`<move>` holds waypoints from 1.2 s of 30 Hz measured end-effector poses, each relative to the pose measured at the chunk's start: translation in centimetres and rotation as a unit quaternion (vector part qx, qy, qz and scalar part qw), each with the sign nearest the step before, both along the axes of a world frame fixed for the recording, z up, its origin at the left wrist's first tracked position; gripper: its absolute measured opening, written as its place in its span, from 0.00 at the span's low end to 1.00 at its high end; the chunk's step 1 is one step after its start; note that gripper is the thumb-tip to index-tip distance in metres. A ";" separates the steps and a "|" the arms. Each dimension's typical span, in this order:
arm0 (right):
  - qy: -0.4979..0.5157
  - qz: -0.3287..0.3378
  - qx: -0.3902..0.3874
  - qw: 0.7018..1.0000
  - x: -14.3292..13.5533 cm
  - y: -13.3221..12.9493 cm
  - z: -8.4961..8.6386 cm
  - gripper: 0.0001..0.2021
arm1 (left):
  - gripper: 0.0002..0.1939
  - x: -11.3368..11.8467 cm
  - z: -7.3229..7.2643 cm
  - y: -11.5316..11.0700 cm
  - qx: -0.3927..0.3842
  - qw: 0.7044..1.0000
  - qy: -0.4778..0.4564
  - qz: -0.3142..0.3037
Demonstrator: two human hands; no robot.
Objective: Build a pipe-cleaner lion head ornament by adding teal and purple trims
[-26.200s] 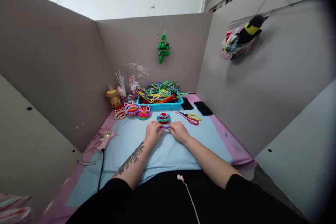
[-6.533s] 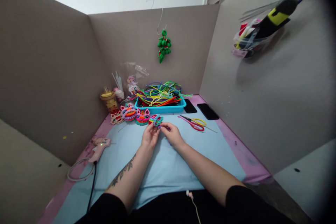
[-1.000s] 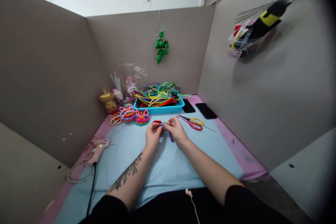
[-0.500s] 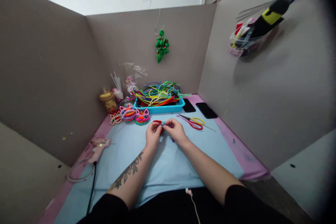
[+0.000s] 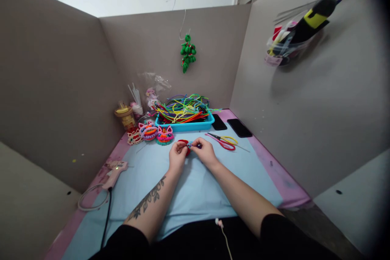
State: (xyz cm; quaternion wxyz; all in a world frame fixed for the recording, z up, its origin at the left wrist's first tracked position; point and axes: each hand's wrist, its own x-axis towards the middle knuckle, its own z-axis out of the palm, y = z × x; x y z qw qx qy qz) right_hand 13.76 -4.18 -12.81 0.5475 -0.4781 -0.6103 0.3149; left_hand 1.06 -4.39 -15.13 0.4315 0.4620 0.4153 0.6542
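Observation:
Above the blue cloth, both my hands meet at a small pipe-cleaner piece (image 5: 189,145) with red, light blue and purple parts. My left hand (image 5: 178,154) is closed in a pinch on its red side. From the other side, my right hand (image 5: 203,151) pinches the light blue and purple part. Fingers cover much of the piece, so its full shape is hidden. Just beyond and to the left sit several fuzzy animal-head figures, the nearest a pink and orange head (image 5: 165,135). Red-handled scissors (image 5: 224,142) and a yellow-handled tool (image 5: 229,139) lie to the right.
A blue tray (image 5: 184,127) heaped with colourful pipe cleaners stands at the back, two dark phones (image 5: 239,128) to its right. At left lies a pink glue gun (image 5: 115,172) with its cord. Grey partitions (image 5: 170,48) enclose the table; a green ornament (image 5: 188,53) hangs behind.
A purple strand that hung below my right hand no longer shows there; dark purple now appears by its fingers. Both hands stay in nearly the same place on the piece.

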 end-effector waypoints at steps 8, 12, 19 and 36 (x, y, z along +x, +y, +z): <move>0.086 0.018 -0.032 0.996 -0.6 0.3 -0.7 0.07 | 0.11 0.1 0.0 -0.1 -0.006 1.000 0.000 -0.009; 0.097 0.017 -0.033 0.995 -0.8 0.4 -1.2 0.09 | 0.12 0.1 0.0 -0.1 -0.006 1.000 -0.003 -0.011; 0.058 -0.014 -0.017 0.998 -0.5 0.5 -1.3 0.05 | 0.14 0.2 0.2 -0.1 -0.015 1.000 -0.007 -0.007; 0.126 -0.008 -0.056 0.990 -0.8 0.9 -1.9 0.13 | 0.15 0.2 0.2 -0.2 -0.038 0.999 0.002 -0.013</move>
